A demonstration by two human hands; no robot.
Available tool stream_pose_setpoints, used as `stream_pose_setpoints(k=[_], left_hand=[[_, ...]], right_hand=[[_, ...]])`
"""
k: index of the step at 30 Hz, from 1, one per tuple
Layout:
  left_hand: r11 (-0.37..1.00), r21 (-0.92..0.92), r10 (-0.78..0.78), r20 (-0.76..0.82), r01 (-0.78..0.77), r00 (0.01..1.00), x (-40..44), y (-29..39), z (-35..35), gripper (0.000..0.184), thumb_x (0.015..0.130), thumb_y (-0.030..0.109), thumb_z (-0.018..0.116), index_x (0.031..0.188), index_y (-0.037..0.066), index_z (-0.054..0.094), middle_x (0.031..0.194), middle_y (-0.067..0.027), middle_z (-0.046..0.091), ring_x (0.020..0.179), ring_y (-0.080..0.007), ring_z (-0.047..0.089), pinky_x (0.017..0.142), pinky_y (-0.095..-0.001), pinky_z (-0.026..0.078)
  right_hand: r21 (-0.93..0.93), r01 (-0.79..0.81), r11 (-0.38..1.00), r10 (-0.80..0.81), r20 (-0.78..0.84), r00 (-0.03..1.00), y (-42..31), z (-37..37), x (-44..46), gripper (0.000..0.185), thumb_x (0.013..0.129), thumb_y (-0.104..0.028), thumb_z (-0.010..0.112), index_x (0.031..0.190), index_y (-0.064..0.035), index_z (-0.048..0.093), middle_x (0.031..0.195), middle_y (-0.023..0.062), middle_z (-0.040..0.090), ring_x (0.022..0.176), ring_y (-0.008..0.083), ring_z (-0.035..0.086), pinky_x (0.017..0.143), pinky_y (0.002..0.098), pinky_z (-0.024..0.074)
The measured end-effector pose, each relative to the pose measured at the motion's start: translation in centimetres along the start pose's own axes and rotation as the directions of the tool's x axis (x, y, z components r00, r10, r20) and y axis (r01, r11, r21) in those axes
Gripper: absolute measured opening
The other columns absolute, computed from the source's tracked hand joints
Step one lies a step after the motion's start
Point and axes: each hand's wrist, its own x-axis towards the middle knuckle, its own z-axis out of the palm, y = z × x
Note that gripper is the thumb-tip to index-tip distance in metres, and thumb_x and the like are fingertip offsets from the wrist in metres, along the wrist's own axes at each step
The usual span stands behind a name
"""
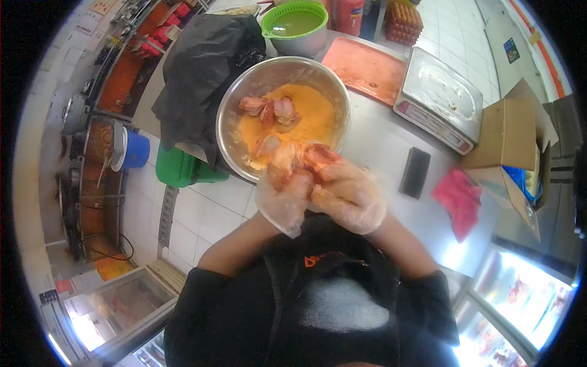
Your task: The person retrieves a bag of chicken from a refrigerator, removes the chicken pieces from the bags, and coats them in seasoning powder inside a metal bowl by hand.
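Observation:
Both of my hands wear clear plastic gloves and meet over the near rim of a steel bowl [223, 131]. Between them is raw chicken [321, 156], reddish and pale, with orange powder around it. My left hand [284, 199] closes on the chicken from the left side, and my right hand [351, 199] wraps it from the right with curled fingers. Orange-yellow powder [318, 113] fills the bowl's bottom. More raw chicken pieces [269, 110] lie on that powder toward the far left. Where one held piece ends and another begins is hard to make out.
Behind the bowl stands a green colander [324, 21] over a pot. A black plastic bag [205, 73] is at left. To the right are an orange tray [367, 67], a scale [443, 92], a phone [416, 172], a pink cloth [457, 202] and an open cardboard box [498, 134].

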Motion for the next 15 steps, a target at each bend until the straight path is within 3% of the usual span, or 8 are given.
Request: stream_pose_setpoints(k=[3,5,7,8,10,12,14,15], left_hand=[[0.997,0.066,0.046,-0.244,-0.030,0.969,0.9,0.0,-1.1,0.036,0.085,-0.004,0.052,0.120,0.001,0.052,0.111,-0.0081,0.060,0.100,-0.0163,0.060,0.088,-0.0295,0.049],[0.995,-0.014,0.094,-0.232,-0.100,0.968,1.6,0.8,-1.1,0.031,0.086,-0.005,0.055,0.116,0.001,0.056,0.110,-0.0068,0.061,0.098,-0.0162,0.061,0.087,-0.0297,0.050],[0.981,0.161,0.136,-0.171,-0.108,0.976,1.7,1.1,-1.7,0.026,0.086,-0.003,0.056,0.112,0.000,0.058,0.108,-0.0070,0.061,0.096,-0.0159,0.060,0.085,-0.0288,0.050],[0.981,0.164,0.128,-0.167,-0.100,0.978,1.9,1.0,-2.1,0.026,0.086,-0.003,0.056,0.112,0.000,0.058,0.108,-0.0070,0.061,0.096,-0.0159,0.060,0.085,-0.0288,0.050],[0.860,0.503,0.105,-0.011,-0.086,0.994,2.3,0.1,-3.1,0.022,0.087,0.001,0.058,0.108,0.000,0.059,0.102,-0.0067,0.061,0.092,-0.0149,0.060,0.081,-0.0274,0.050],[0.861,0.503,0.108,-0.032,-0.077,0.994,2.2,-0.9,-3.2,0.021,0.086,0.003,0.060,0.107,0.000,0.059,0.100,-0.0066,0.061,0.091,-0.0144,0.060,0.080,-0.0271,0.049],[0.914,0.406,0.067,-0.123,-0.012,0.990,2.4,-1.2,-2.8,0.019,0.084,0.008,0.066,0.100,0.001,0.059,0.099,-0.0065,0.060,0.089,-0.0129,0.058,0.078,-0.0273,0.049],[0.910,0.414,0.075,-0.110,-0.023,0.991,2.7,-0.7,-2.3,0.019,0.084,0.008,0.066,0.100,0.001,0.059,0.099,-0.0065,0.060,0.089,-0.0129,0.058,0.078,-0.0273,0.049]], right_hand=[[0.057,-0.135,0.989,0.140,-0.102,0.985,-0.7,-0.5,0.8,0.035,0.073,-0.009,0.073,0.106,-0.0007,0.063,0.103,0.0147,0.059,0.098,0.0358,0.061,0.082,0.0451,0.0532],[0.068,-0.257,0.964,0.266,-0.220,0.939,-1.3,-0.9,1.6,0.039,0.075,-0.010,0.073,0.111,0.0006,0.061,0.104,0.0160,0.059,0.097,0.0357,0.061,0.082,0.0440,0.0529],[0.405,-0.685,0.606,0.764,-0.058,0.643,-1.7,-1.1,2.1,0.049,0.077,-0.012,0.072,0.121,0.0004,0.055,0.108,0.0186,0.058,0.094,0.0340,0.062,0.083,0.0403,0.0525],[0.511,-0.693,0.508,0.807,-0.002,0.590,-1.2,-0.4,1.1,0.050,0.082,-0.013,0.068,0.128,-0.0026,0.050,0.106,0.0194,0.061,0.092,0.0295,0.063,0.081,0.0380,0.0521],[0.401,-0.775,0.489,0.821,0.088,0.564,-1.3,-0.8,2.6,0.044,0.085,-0.014,0.065,0.126,-0.0037,0.051,0.103,0.0187,0.062,0.092,0.0269,0.063,0.080,0.0376,0.0518],[0.283,-0.834,0.473,0.829,0.177,0.530,-1.5,-0.1,3.2,0.038,0.088,-0.014,0.062,0.124,-0.0047,0.053,0.100,0.0179,0.063,0.091,0.0243,0.063,0.078,0.0372,0.0515],[0.428,-0.867,0.256,0.932,0.130,0.339,-1.4,1.6,2.9,0.027,0.092,-0.016,0.058,0.117,-0.0047,0.055,0.092,0.0154,0.063,0.088,0.0221,0.062,0.077,0.0356,0.0499],[0.434,-0.860,0.268,0.930,0.116,0.349,-1.1,1.9,2.9,0.027,0.092,-0.016,0.058,0.117,-0.0047,0.055,0.092,0.0154,0.063,0.088,0.0221,0.062,0.077,0.0356,0.0499]])
